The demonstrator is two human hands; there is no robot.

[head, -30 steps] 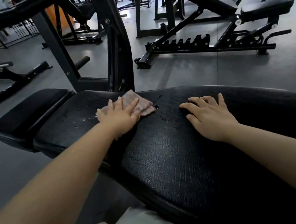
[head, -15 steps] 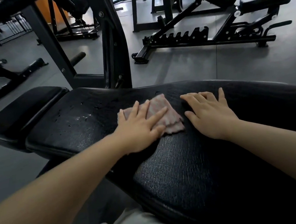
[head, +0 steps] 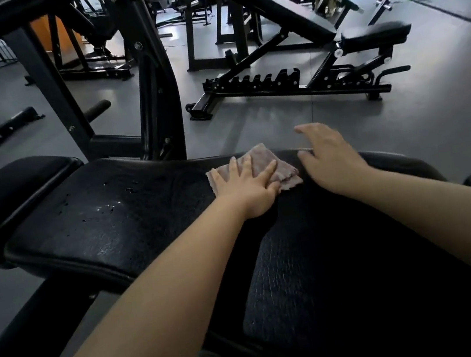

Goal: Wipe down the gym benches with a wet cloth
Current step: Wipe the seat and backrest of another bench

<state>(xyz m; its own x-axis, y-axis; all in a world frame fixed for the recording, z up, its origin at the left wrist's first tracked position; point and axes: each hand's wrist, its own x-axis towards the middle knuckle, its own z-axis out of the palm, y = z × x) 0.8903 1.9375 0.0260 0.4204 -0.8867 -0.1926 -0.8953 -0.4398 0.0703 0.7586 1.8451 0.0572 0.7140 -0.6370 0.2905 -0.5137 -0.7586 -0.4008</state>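
A black padded gym bench point(head: 131, 224) stretches across the view in front of me, its left part glistening with water drops. A pinkish-grey cloth point(head: 269, 167) lies flat on the pad near the far edge. My left hand point(head: 248, 188) presses down on the cloth with fingers spread. Just right of the cloth, my right hand point(head: 329, 161) has its fingers apart; the palm rests on the pad and the fingers reach over the far edge. A separate seat pad point(head: 7, 194) adjoins the bench at the left.
A black steel upright frame point(head: 152, 77) rises just behind the bench. An adjustable incline bench point(head: 294, 47) stands on the grey floor beyond, with more racks and machines at the back and left.
My left hand slid the cloth rightward along the pad and toward the far edge. My right hand shifted right and forward, fingers now over the edge.
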